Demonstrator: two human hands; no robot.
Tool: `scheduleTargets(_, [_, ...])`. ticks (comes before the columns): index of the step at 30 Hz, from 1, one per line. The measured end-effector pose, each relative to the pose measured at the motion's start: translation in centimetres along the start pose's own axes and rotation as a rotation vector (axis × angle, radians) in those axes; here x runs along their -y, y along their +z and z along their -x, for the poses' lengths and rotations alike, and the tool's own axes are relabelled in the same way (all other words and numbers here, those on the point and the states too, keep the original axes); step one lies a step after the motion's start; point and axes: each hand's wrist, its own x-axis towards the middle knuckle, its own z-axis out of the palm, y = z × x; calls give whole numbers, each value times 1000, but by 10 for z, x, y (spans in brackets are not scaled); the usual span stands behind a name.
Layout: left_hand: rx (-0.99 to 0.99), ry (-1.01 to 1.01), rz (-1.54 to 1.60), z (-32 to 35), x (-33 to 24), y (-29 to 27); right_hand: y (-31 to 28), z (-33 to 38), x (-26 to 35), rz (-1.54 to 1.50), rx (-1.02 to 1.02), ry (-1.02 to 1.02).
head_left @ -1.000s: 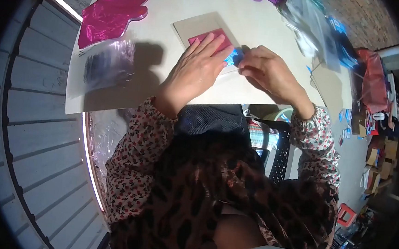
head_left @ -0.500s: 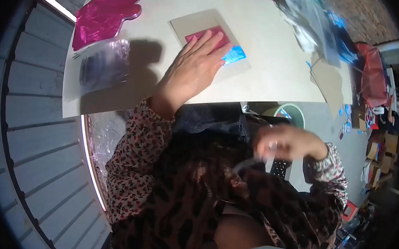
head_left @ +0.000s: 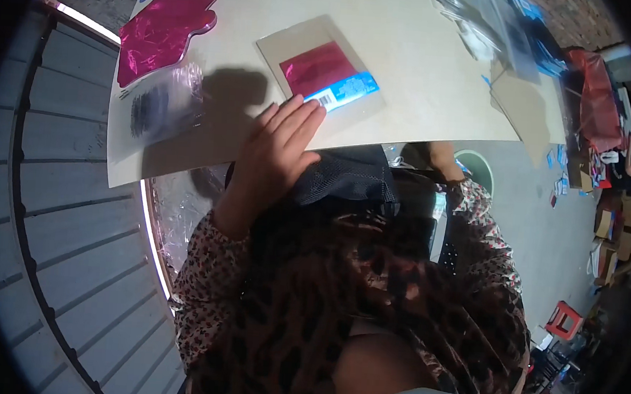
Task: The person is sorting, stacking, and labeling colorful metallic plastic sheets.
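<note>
While the left hand [head_left: 273, 149] lies extended, the right hand [head_left: 444, 160] is partly hidden

As observed from the head view, a flat packet [head_left: 286, 45] lies tilted on the pale tabletop [head_left: 440, 81], near its front edge. Its beige rectangular face carries a magenta foil square [head_left: 317, 64], with a blue-and-white printed strip [head_left: 352, 92] along the foil's lower side. Fingers of the left hand are straight and close together, their tips at the strip's lower left end; that hand is released and grasps nothing. Because shadow and the table edge obscure the right hand, its grip cannot be determined; it is located just beyond the front edge, beside a pale green bucket [head_left: 482, 168].

Left of the packet, well apart, are shaped magenta foil pieces [head_left: 162, 36] and, just below them, clear plastic film [head_left: 168, 102]. Clear plastic bags [head_left: 481, 22] and beige card [head_left: 521, 109] occupy the tabletop's right side. A red stool [head_left: 564, 320] stands on the floor.
</note>
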Motion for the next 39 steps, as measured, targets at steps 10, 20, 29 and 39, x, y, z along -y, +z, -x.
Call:
scheduleTargets(10, [-406,162,21,29,3,37,-27,8,10,-59,138,180])
scheduleTargets(20, [-579,-50,161,32,1,45,-123,30,100,-188,-126,-24])
scheduleTargets(29, [-579,-206,110,24,-11,38,-171,40,174,-401,-194,-280])
scheduleTargets(39, [-375,-155,96,22,-11,26,-187,10,232,-382,-24,-183])
